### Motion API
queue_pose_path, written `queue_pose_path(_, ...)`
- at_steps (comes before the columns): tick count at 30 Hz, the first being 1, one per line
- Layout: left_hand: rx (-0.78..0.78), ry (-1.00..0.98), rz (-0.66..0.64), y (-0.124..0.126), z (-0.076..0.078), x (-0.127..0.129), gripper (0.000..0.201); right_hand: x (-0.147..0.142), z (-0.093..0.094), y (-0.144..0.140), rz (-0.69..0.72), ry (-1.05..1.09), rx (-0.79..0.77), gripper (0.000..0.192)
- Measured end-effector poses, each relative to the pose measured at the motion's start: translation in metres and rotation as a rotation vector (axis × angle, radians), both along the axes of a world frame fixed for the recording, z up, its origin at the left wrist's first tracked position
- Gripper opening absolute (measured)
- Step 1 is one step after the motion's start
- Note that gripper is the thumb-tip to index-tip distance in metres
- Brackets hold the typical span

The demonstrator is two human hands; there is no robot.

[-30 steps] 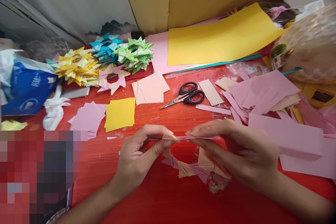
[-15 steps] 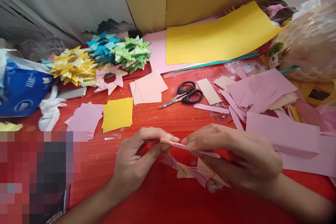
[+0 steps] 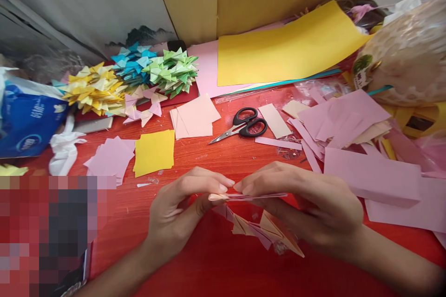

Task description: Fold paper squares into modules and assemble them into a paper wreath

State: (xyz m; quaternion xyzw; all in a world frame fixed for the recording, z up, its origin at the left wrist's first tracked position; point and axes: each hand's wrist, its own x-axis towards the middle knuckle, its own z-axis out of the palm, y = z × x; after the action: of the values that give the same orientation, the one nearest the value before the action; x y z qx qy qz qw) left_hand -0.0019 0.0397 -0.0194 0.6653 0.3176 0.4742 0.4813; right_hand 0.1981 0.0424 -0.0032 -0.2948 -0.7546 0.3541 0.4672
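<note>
One folded paper (image 3: 240,197) is clamped in left fingers (image 3: 202,184) and right fingers (image 3: 272,182); I count one pair of scissors (image 3: 240,125), three spiky clusters (image 3: 99,89), one blue packet (image 3: 21,118), lettering unreadable.

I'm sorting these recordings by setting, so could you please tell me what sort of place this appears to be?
It is probably a papercraft workspace on a red tabletop: there are black-handled scissors, a stack of yellow paper squares and a spiky green folded-paper piece.

Scissors (image 3: 240,127) and cut paper (image 3: 154,153) mark a craft table (image 3: 191,154)
</note>
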Motion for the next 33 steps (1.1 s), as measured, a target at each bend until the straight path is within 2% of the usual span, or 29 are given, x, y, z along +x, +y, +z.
queue_pose_path(12, 0.061, 0.017, -0.053, 0.0009, -0.0011, -0.0013, 0.03, 0.0012, -0.0013, -0.0012, 0.049, 0.072, -0.13, 0.016)
queue_pose_path(21, 0.063, 0.036, -0.03, -0.0008, -0.0002, -0.0014, 0.026, 0.0006, 0.0007, -0.002, 0.089, 0.067, -0.054, 0.016)
queue_pose_path(26, 0.084, 0.044, -0.027, -0.0002, 0.0005, -0.0016, 0.025, -0.0011, 0.0021, -0.0021, 0.071, 0.056, -0.078, 0.01)
queue_pose_path(33, 0.113, 0.048, -0.017, 0.0009, 0.0002, -0.0018, 0.021, -0.0002, 0.0063, -0.0026, 0.07, 0.041, -0.045, 0.014)
